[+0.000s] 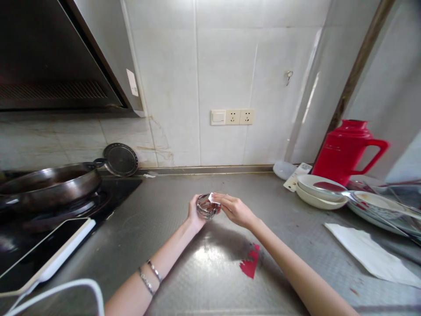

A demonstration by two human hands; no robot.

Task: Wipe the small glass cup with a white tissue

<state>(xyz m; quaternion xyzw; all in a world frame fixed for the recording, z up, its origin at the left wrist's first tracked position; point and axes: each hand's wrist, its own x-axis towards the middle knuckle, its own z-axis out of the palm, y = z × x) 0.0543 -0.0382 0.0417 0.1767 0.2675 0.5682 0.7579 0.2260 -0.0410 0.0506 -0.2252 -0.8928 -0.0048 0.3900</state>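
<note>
A small clear glass jar or cup (205,208) is held above the steel counter (171,254), its open top tilted toward the camera. My left hand (194,215) wraps round its left side. Between the pinched fingers of my right hand (235,209) is a piece of white tissue (213,199), touching the glass at its right rim. Reddish-brown colour shows inside the glass; whether it is residue or a reflection is unclear. A torn red scrap (250,262) lies on the counter below my right forearm.
A pan (49,186) sits on the black stove at left, near a white-edged device (62,250) with a cable. At right are a red thermos (344,151), stacked bowls (320,199), plates with utensils, and a white paper sheet (371,254).
</note>
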